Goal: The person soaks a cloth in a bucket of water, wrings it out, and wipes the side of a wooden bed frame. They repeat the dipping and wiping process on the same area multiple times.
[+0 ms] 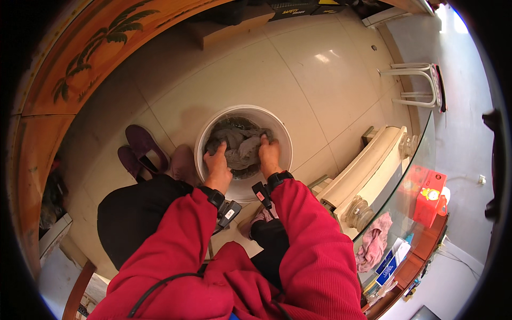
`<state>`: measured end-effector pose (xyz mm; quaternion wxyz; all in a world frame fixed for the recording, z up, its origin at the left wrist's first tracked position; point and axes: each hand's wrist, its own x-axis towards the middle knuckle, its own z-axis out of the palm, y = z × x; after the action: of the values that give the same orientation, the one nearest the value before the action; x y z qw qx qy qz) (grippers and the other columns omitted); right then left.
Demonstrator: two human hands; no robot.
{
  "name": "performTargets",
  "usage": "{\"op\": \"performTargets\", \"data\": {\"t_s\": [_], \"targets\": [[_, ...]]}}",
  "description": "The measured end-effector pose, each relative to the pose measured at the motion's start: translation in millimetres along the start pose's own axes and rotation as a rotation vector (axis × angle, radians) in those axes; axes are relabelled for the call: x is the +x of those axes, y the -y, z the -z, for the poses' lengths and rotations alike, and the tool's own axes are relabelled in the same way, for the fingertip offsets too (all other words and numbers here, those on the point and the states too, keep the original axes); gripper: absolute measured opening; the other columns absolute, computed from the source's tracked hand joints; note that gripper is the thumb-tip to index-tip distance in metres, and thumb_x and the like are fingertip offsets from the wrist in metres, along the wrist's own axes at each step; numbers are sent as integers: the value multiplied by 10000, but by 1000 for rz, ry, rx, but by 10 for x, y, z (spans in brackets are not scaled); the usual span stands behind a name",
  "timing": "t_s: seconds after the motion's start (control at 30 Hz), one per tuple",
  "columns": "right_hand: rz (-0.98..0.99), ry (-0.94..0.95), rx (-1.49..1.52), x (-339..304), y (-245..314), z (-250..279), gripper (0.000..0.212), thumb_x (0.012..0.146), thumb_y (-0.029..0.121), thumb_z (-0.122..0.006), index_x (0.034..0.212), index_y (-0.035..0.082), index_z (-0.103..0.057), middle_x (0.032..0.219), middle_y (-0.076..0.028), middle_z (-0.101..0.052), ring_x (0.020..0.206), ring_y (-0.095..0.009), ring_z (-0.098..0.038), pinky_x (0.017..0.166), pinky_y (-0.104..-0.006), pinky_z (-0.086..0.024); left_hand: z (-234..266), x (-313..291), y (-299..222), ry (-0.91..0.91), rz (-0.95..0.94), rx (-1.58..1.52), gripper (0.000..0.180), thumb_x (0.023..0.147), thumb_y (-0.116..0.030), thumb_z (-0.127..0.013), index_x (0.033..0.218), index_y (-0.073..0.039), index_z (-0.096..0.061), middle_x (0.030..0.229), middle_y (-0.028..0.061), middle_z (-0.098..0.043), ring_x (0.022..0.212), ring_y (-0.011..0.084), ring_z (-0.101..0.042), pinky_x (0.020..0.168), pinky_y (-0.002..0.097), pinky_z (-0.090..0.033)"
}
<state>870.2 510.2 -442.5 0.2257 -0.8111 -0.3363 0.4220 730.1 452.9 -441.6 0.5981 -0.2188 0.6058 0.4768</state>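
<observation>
A white bucket [286,140] stands on the tiled floor between my feet. Inside it lies a crumpled, wet-looking grey cloth [244,149], with dark water [237,121] showing around it. My left hand [217,166] grips the cloth's left side, thumb on top. Over at the right side of the bucket, my right hand [269,154] has its fingers closed on the same cloth. Some fingertips of both hands are hidden under the folds. Each wrist wears a black strap with a small dark device.
Purple shoes [146,146] sit left of the bucket. To the right is a cream table base [368,170] under a glass top, holding a pink cloth [375,242] and a red box [428,197]. A white-legged stool [418,82] stands far right, an orange painted panel [101,50] far left.
</observation>
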Motion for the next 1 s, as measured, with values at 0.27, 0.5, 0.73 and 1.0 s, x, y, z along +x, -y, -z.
{"op": "performTargets", "data": {"t_s": [0.27, 0.5, 0.73, 1.0], "targets": [[296, 548, -918, 116, 443, 24, 586, 834, 359, -688, 1288, 22, -535, 1180, -262, -617, 1115, -381, -592, 926, -446, -475, 21, 130, 75, -44, 46, -51, 315, 800, -72, -565, 1091, 45, -595, 1045, 126, -605, 925, 283, -594, 826, 404, -507], [411, 400, -1182, 157, 190, -563, 580, 774, 330, -727, 1268, 71, -566, 1167, -190, -643, 1104, -350, -610, 953, -433, -476, 13, -25, -19, -75, 125, -21, 218, 784, -26, -487, 962, -6, -612, 929, 120, -597, 806, 283, -590, 713, 440, -526], [481, 709, -795, 302, 333, -142, 441, 735, 230, -713, 1093, -23, -661, 1006, -218, -684, 976, -336, -658, 871, -383, -499, 39, 90, 97, -127, 56, 81, 224, 755, -79, -516, 956, -25, -598, 921, 137, -579, 820, 293, -581, 675, 456, -484], [613, 648, -534, -564, 969, 764, 268, 744, 155, -644, 923, -43, -621, 838, -283, -627, 813, -422, -637, 705, -444, -493, 36, 22, 157, -42, -116, 484, 484, 795, -56, -570, 1277, -48, -524, 1180, 160, -586, 1052, 340, -548, 849, 401, -465]]}}
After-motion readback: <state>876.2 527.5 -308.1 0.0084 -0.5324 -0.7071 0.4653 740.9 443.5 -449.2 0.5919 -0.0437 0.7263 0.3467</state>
